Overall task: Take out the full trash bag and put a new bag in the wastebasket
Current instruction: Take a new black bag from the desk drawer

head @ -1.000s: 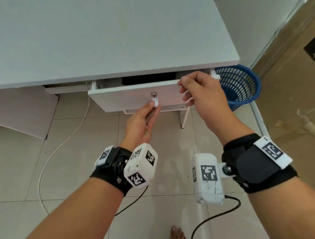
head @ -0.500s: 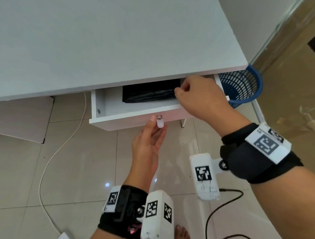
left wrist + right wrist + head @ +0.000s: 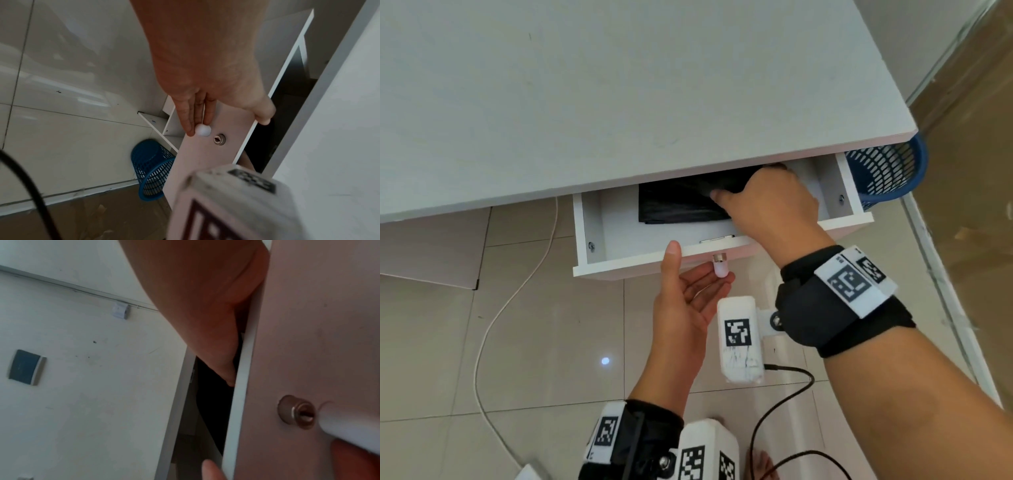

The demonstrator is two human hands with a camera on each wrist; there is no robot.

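The white drawer (image 3: 592,222) under the desk stands pulled out. A folded stack of black trash bags (image 3: 678,202) lies inside it. My right hand (image 3: 746,185) reaches into the drawer and grips the stack's right end, thumb on top and fingers curled over the far edge. My left hand (image 3: 697,284) is palm up under the drawer front (image 3: 205,154), fingers straight beside the white knob (image 3: 203,130), thumb tip on the front's top edge. The blue mesh wastebasket (image 3: 887,171) stands on the floor right of the drawer, with no bag visible in it.
The white desk top (image 3: 619,85) overhangs the back of the drawer. A white cable (image 3: 482,335) runs across the tiled floor at left, and a black cable (image 3: 784,404) hangs from the wrist camera. Brown flooring (image 3: 979,171) begins at right. A bare foot (image 3: 760,466) shows at the bottom.
The drawer has slid further out. My left hand let go of the knob and now lies under the drawer front. My right hand moved from the drawer's edge onto the black bags.
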